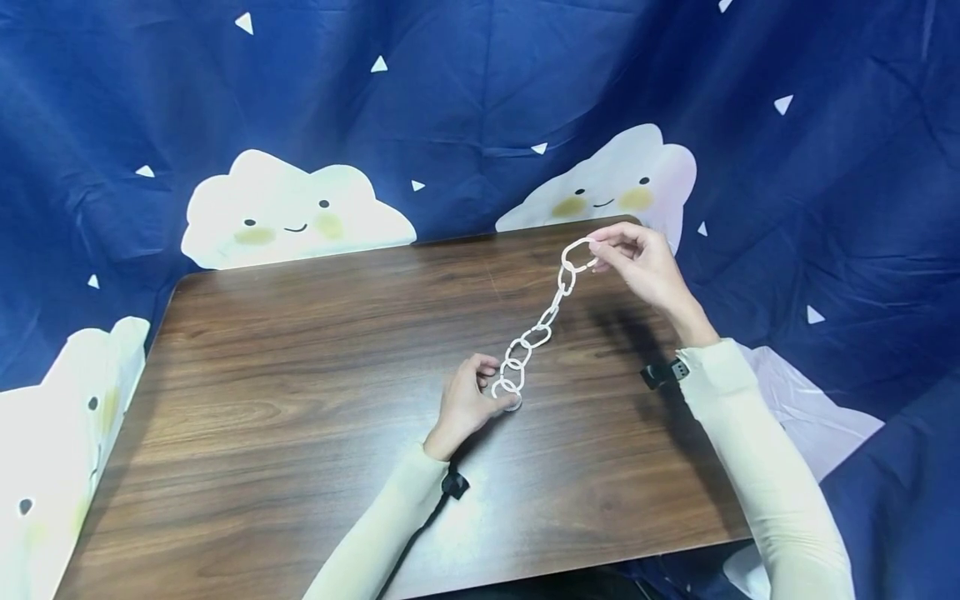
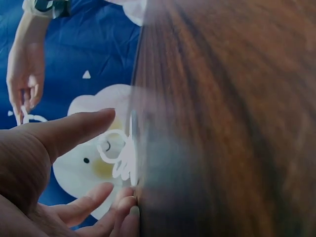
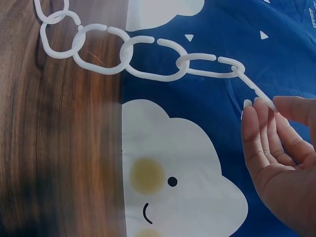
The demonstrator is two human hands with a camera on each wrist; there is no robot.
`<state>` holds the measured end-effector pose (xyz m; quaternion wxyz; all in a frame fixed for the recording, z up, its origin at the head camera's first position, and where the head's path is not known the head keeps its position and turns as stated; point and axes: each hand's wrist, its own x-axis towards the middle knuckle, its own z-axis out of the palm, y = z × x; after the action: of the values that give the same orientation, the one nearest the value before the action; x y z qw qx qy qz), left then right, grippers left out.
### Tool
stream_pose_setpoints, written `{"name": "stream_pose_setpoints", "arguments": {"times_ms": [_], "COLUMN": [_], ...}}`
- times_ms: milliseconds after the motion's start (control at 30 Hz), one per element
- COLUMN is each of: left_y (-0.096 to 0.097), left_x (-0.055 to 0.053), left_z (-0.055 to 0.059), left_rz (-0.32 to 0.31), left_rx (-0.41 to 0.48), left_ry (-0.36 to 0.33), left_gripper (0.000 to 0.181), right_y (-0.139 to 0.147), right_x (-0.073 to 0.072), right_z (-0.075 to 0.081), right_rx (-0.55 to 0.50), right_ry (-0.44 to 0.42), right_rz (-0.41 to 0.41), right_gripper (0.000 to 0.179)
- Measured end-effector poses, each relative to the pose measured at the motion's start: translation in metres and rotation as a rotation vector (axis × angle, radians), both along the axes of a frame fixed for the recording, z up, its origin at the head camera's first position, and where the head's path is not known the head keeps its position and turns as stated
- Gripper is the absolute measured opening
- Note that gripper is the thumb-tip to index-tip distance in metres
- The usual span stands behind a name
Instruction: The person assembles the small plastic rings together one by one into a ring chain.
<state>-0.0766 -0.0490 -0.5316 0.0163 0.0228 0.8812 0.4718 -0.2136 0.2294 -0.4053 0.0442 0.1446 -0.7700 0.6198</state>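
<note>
A chain of white plastic oval links point(image 1: 557, 298), several of them, slants down from the right hand to the tabletop near the left hand. Each link has a small gap in its side, clearest in the right wrist view. The right hand point(image 1: 643, 265) is raised above the table's far right part and pinches the end link point(image 3: 260, 94) between thumb and fingers. Beside the chain's lower end, the left hand point(image 1: 465, 406) lies low with thumb and fingers spread apart around the last links. In the left wrist view, white links point(image 2: 129, 160) show between its thumb and fingers, not gripped.
The brown wood-grain table point(image 1: 300, 400) lies beneath both hands. A blue curtain point(image 1: 450, 100) with white clouds and triangles hangs behind and beside it. A black wrist device point(image 1: 658, 375) sits at the right cuff, another point(image 1: 454, 484) at the left.
</note>
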Motion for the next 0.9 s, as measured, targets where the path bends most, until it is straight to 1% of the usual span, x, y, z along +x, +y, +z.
{"name": "stream_pose_setpoints", "arguments": {"times_ms": [100, 200, 333, 533, 767, 900], "left_y": [0.003, 0.004, 0.003, 0.0, -0.001, -0.002], "left_x": [0.0, 0.0, 0.0, -0.002, -0.003, -0.002], "left_z": [0.0, 0.001, 0.002, 0.001, 0.002, 0.003], "left_rz": [-0.016, -0.018, -0.028, -0.053, -0.073, -0.09], "left_rx": [-0.057, -0.099, -0.118, -0.134, -0.163, -0.18], "left_ry": [0.022, 0.017, -0.006, -0.025, -0.032, -0.026], "left_gripper": [0.062, 0.061, 0.061, 0.059, 0.052, 0.051], "right_y": [0.001, 0.001, 0.004, 0.009, 0.015, 0.018], "right_x": [0.001, 0.001, 0.002, 0.003, 0.002, 0.002], "right_z": [0.002, 0.002, 0.004, 0.007, 0.008, 0.01], "right_rx": [0.001, -0.011, -0.019, 0.013, -0.002, -0.007], "right_ry": [-0.002, -0.006, -0.013, 0.002, 0.007, 0.015], "right_rz": [0.0, 0.006, 0.01, -0.016, -0.014, -0.014], "right_gripper": [0.009, 0.01, 0.011, 0.01, 0.01, 0.012]}}
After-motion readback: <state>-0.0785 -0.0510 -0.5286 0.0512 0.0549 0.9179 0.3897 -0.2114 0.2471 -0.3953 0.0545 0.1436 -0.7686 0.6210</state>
